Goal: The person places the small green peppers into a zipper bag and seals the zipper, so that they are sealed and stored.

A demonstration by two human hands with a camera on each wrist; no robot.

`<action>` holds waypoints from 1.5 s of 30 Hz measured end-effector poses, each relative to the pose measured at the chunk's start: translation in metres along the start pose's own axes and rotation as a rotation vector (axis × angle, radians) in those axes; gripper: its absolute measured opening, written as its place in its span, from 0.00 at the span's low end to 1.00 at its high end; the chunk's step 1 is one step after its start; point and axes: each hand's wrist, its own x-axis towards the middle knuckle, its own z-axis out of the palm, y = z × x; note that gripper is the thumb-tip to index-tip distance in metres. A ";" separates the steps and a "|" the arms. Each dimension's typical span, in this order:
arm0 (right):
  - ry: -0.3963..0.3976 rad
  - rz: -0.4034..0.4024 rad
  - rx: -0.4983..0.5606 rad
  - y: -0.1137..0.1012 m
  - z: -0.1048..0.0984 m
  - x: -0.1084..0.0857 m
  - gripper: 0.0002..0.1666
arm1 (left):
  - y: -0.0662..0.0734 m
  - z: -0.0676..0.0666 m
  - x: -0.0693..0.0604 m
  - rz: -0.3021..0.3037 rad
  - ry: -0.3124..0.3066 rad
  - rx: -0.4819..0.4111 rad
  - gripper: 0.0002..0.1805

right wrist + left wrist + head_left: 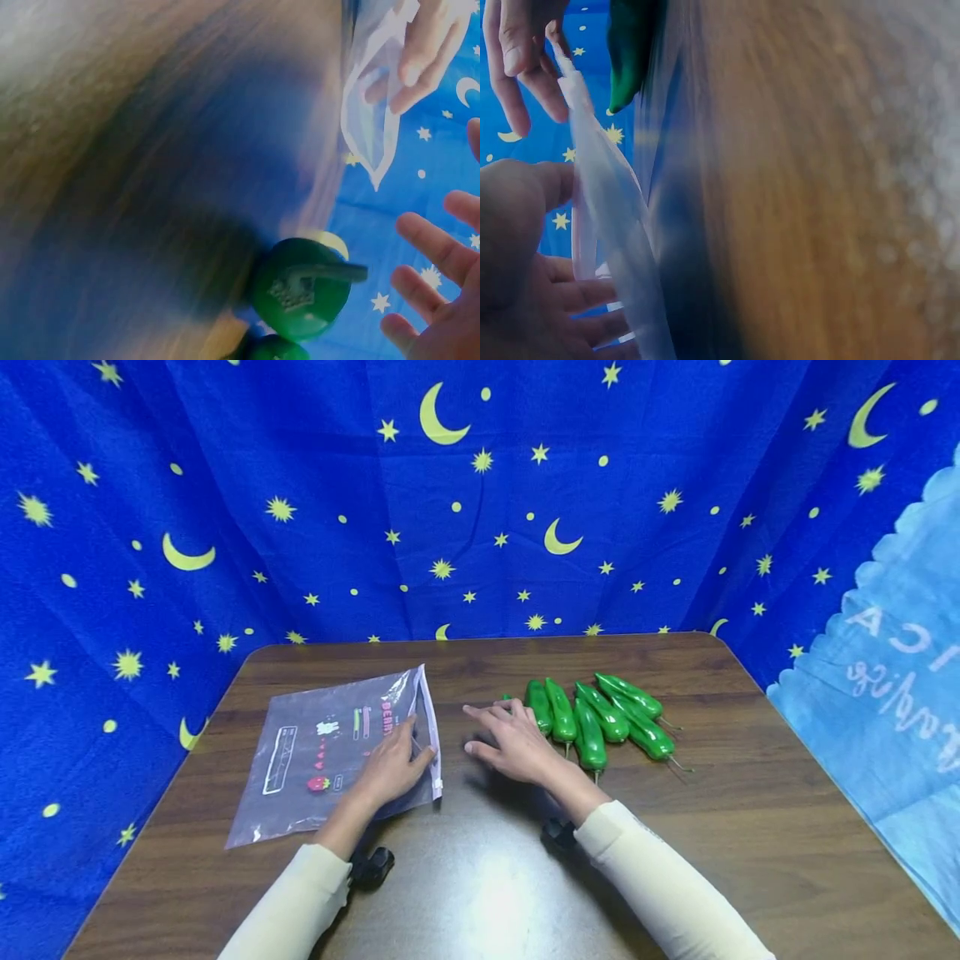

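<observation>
A clear slider zip bag (292,768) with printed pictures lies on the left of the table, its white-edged mouth to the right. My left hand (390,764) holds the upper rim at that mouth. In the right wrist view the bag's mouth (395,135) gapes, and a fingertip shows through the film. My right hand (513,743), fingers spread and holding nothing, hovers between the bag and several glossy green peppers (591,735). It covers part of the leftmost ones. One pepper's stem end (300,292) appears near the fingers in the right wrist view.
The brown wooden table (720,852) has a blue star-and-moon curtain (495,485) behind it. A light blue cloth (885,693) with lettering hangs along the right edge. Black wrist cameras (371,868) sit under both cuffs.
</observation>
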 end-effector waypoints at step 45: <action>0.087 0.144 -0.006 0.027 -0.020 -0.023 0.37 | -0.015 -0.025 0.001 -0.041 0.199 -0.245 0.42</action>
